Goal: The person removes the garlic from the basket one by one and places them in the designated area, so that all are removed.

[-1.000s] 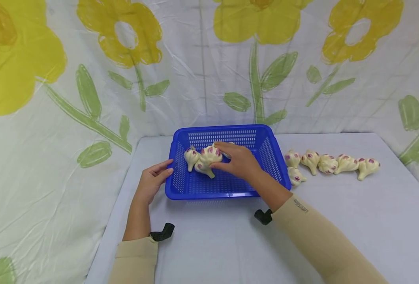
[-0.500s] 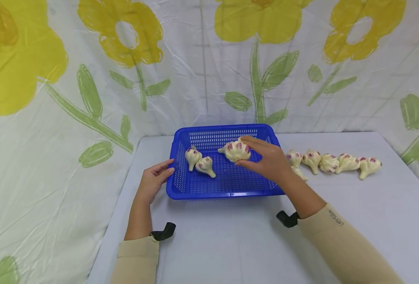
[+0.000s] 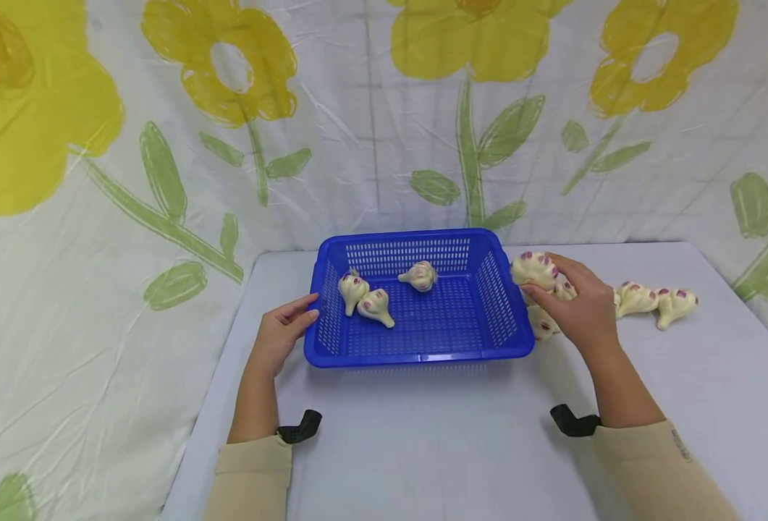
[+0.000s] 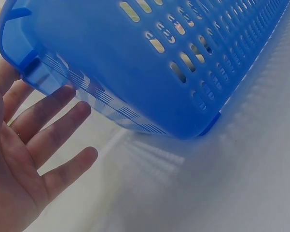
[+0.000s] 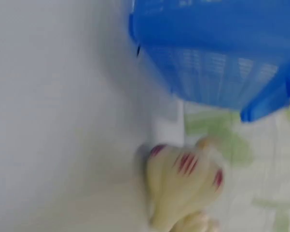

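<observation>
My right hand (image 3: 579,300) holds a cream garlic bulb (image 3: 533,270) with purple streaks between thumb and fingers, beside the right rim of a blue plastic basket (image 3: 423,357). My left hand (image 3: 279,331) touches the basket's left rim; in the left wrist view its fingers (image 4: 55,133) are spread, nearly straight, beside the basket wall (image 4: 101,63). Inside the basket, two garlic bulbs (image 3: 375,307) lie together at the left and another garlic bulb (image 3: 420,276) lies near the back. The right hand partly covers a row of garlic on the table.
At the right end of that row lie more garlic bulbs (image 3: 675,307), while one bulb (image 3: 543,323) sits close to the basket's right side. The pale table (image 3: 410,441) ends at a flower-printed cloth (image 3: 357,188). A garlic bulb (image 5: 183,179) shows in the right wrist view.
My right hand has carried a garlic bulb from the left part of the basket rightward, over and past its right rim. The left hand has stayed at the left rim.
</observation>
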Available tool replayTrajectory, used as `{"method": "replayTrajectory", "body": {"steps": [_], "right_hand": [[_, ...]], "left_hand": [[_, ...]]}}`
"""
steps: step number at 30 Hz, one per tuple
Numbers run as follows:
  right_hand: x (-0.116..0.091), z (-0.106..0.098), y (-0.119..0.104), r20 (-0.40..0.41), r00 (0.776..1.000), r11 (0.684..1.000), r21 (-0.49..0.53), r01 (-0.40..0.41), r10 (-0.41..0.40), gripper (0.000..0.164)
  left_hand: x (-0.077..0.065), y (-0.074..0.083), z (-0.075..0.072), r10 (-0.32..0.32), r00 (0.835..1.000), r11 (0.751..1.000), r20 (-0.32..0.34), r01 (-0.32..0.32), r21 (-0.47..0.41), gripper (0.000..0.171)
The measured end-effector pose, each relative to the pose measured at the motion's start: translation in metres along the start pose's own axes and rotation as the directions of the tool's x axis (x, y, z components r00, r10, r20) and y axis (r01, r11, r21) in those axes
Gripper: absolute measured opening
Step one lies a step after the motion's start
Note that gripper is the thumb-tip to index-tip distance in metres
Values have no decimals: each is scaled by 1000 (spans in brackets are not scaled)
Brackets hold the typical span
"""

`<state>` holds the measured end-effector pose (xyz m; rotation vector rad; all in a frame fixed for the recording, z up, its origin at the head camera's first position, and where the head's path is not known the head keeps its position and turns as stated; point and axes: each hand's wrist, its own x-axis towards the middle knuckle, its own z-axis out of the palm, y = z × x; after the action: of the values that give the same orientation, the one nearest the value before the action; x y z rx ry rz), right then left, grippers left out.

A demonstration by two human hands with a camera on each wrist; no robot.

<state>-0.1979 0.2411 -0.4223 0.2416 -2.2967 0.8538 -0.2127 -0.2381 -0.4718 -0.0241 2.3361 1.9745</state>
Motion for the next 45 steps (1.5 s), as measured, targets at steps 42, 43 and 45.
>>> {"method": "replayTrajectory", "body": {"steps": [42,43,45], "right_hand": [[-41,-41,59,428,651,775,-434,-461,627,99],[-40,-41,59,429,649,773,-434,-462,628,99],[-40,-41,59,433,644,772,-434,-464,630,99]], "left_hand": [[0,-1,0,6,1000,1000,-8,-6,-21,50],[0,-1,0,5,1000,1000,-8,-5,-22,50],[0,-2,0,4,1000,1000,-10,-4,-22,50]]}}
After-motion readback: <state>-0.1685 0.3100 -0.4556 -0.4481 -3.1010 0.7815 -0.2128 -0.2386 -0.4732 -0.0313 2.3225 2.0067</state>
